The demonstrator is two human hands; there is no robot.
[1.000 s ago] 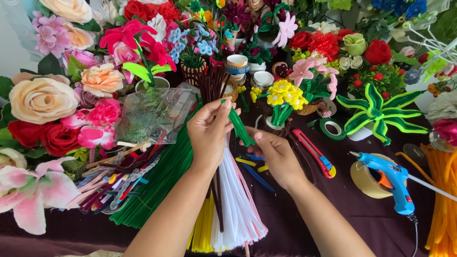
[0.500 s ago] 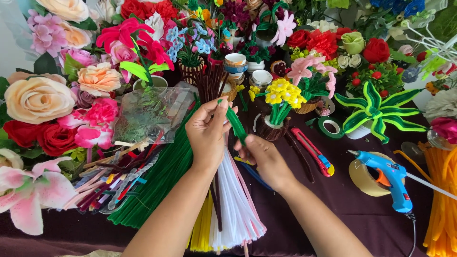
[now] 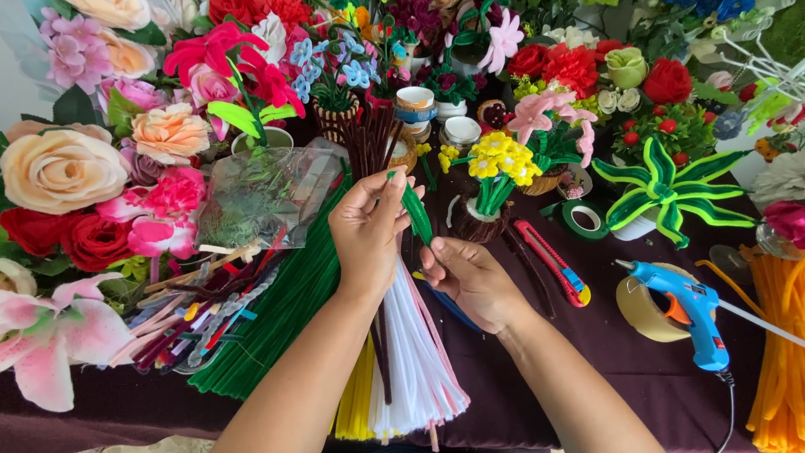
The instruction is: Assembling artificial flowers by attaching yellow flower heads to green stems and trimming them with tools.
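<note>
Green pipe cleaner (image 3: 417,214) sits pinched between our left hand (image 3: 366,231) and right hand (image 3: 467,273), each grip clamped on it, above the white bundle (image 3: 415,352) on the desk (image 3: 646,369). We judge shaping barely begun: it remains a short leaf-like strip.

left hand (image 3: 367,239): raised, fingers curled, pinch grip | right hand (image 3: 470,281): lower, fingers pinched
</note>
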